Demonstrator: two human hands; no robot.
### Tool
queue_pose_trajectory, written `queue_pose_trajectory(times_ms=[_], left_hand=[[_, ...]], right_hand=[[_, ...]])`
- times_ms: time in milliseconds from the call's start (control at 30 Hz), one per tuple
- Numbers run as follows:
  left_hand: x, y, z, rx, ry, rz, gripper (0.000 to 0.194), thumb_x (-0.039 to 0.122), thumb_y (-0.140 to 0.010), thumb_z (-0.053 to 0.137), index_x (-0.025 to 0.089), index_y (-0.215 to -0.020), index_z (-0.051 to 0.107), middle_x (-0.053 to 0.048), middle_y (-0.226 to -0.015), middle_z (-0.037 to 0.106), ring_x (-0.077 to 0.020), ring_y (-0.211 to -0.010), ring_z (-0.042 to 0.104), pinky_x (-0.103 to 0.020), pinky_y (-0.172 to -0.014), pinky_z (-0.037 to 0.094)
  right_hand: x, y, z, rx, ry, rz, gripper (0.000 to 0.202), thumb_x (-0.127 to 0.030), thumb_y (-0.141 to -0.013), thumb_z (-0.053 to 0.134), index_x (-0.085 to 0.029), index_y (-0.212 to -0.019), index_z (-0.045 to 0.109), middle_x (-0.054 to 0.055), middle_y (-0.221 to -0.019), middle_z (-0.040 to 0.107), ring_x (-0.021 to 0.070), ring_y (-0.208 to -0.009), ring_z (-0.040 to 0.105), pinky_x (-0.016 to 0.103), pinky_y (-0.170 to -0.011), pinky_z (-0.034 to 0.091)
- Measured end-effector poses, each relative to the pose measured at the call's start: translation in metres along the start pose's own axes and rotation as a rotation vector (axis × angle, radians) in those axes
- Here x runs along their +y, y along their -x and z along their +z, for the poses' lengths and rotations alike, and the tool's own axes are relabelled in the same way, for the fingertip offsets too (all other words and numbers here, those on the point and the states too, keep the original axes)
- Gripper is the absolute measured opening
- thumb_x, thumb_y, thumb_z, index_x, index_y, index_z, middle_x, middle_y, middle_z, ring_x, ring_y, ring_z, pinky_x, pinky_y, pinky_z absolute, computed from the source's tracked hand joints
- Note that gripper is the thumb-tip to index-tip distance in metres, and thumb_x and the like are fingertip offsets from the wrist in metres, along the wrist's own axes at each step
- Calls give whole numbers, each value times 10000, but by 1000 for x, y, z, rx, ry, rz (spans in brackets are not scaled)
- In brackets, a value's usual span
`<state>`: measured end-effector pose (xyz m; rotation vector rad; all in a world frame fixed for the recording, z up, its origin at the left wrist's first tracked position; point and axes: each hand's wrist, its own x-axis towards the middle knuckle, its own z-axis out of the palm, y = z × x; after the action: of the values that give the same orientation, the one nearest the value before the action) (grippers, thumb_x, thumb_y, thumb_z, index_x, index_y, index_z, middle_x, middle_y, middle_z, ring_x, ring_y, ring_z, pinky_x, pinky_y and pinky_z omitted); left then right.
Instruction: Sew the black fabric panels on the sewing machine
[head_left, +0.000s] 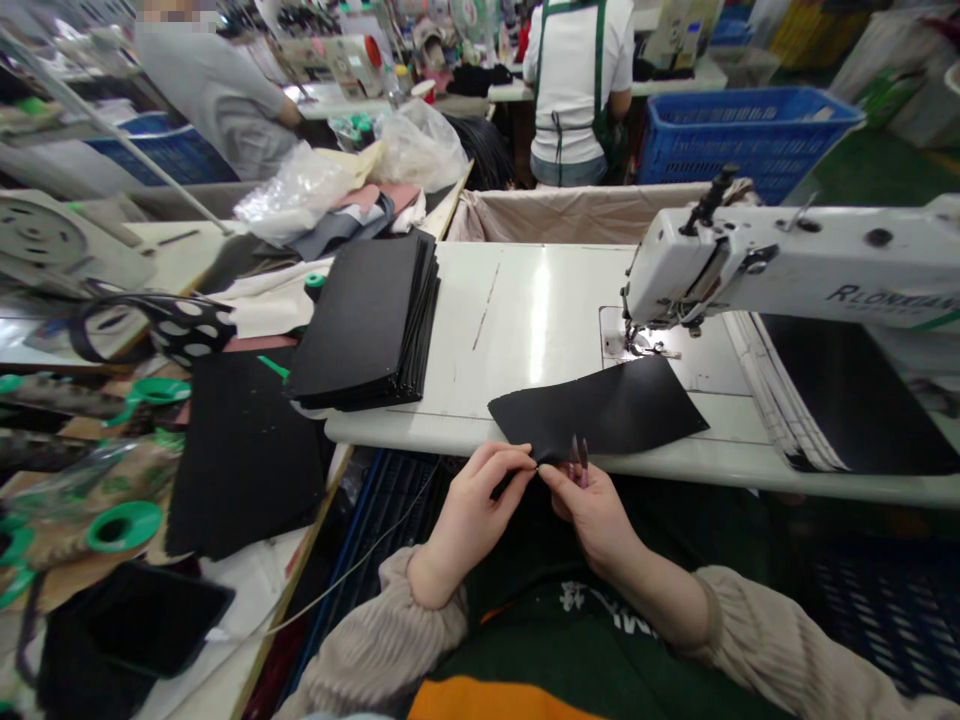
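A flat black panel (pixel 600 405), leather-like, lies on the front of the white sewing table with its near corner over the edge. My left hand (pixel 484 500) pinches that near corner between thumb and fingertips. Close beside it, my right hand (pixel 592 510) pinches at the same spot with thumb and forefinger. Small thread snips (pixel 580 460) are tucked in my right hand, blades pointing up and away from the panel. Beyond the panel stands the sewing machine (pixel 697 270), its needle area just past the panel's far edge.
Left on the table is a tall stack of black panels (pixel 367 310). More panels (pixel 855 390) lie beneath the machine arm. A side table holds green thread spools (pixel 124 525) and a phone (pixel 157 615) with a cable. Two people work beyond, near a blue basket (pixel 742 130).
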<state>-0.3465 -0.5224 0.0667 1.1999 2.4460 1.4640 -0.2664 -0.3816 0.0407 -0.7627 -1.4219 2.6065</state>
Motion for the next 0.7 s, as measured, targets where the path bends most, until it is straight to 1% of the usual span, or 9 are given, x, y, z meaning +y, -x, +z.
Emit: queue_pose_trajectory(times_ms=[167, 233, 300, 367, 400, 500, 567, 633, 700], left_hand=[[-19, -7, -3, -118, -95, 110, 368, 122, -921, 568, 242, -1268, 566, -91, -1266, 569, -209, -1182, 557, -395, -1005, 501], [-27, -12, -4, -100, -191, 175, 359, 122, -926, 567, 287, -1241, 614, -69, -1211, 590, -209, -1142, 559, -396, -978, 505], [-31, -18, -8, -53, -226, 228, 254, 154, -915, 605, 298, -1109, 683, -52, -1171, 618, -227, -1129, 548, -423, -982, 484], [-28, -24, -20, 2, -157, 218, 166, 186, -927, 594, 272, -1031, 691, -48, -1149, 647, -238, -1125, 553, -438, -993, 464], [-26, -28, -28, 46, -107, 175, 150, 199, -940, 573, 258, -1027, 681, -46, -1111, 663, -228, -1084, 576, -413, -965, 478], [-13, -39, -53, 199, 34, -28, 108, 261, -956, 553, 228, -1001, 645, -3, -820, 640, -147, -739, 593, -251, -659, 495], [-5, -49, -65, 220, 129, -170, 124, 333, -941, 581, 217, -937, 623, 32, -665, 546, -105, -549, 481, -197, -480, 380], [3, -59, -72, 198, 230, -272, 181, 383, -931, 588, 208, -885, 593, 48, -602, 483, -86, -477, 395, -182, -416, 294], [9, -69, -74, 189, 280, -324, 218, 407, -921, 595, 202, -850, 574, 47, -600, 477, -82, -473, 378, -177, -413, 278]], right_hand=[[-10, 0, -5, -39, 142, -23, 340, -479, -779, 737, -198, -745, 549, -73, -607, 383, 76, -521, 267, 243, -478, 228], [-17, 4, -10, -133, 292, -61, 303, -482, -834, 678, -188, -774, 636, -40, -647, 459, 94, -563, 339, 253, -524, 295], [-25, 11, -19, -181, 436, -141, 280, -469, -867, 639, -197, -837, 699, -21, -679, 498, 114, -606, 392, 266, -573, 340], [-36, 18, -35, -121, 557, -275, 260, -442, -850, 668, -230, -994, 712, -35, -672, 470, 121, -605, 392, 268, -581, 351], [-42, 20, -44, -55, 615, -349, 339, -428, -828, 697, -251, -1117, 681, -51, -653, 432, 121, -585, 375, 267, -569, 346], [-69, 19, -75, 157, 797, -489, 726, -407, -787, 742, -263, -1433, 443, -87, -608, 358, 129, -544, 347, 268, -548, 343], [-91, 14, -92, 191, 922, -462, 605, -443, -827, 688, -247, -1372, 513, -75, -599, 398, 136, -548, 380, 274, -555, 353], [-112, 9, -101, 132, 1026, -430, 334, -478, -866, 623, -233, -1085, 678, -42, -623, 482, 142, -580, 436, 277, -573, 361], [-129, 7, -103, 67, 1086, -426, 309, -507, -875, 592, -216, -832, 688, -20, -640, 536, 149, -606, 473, 278, -578, 365]])
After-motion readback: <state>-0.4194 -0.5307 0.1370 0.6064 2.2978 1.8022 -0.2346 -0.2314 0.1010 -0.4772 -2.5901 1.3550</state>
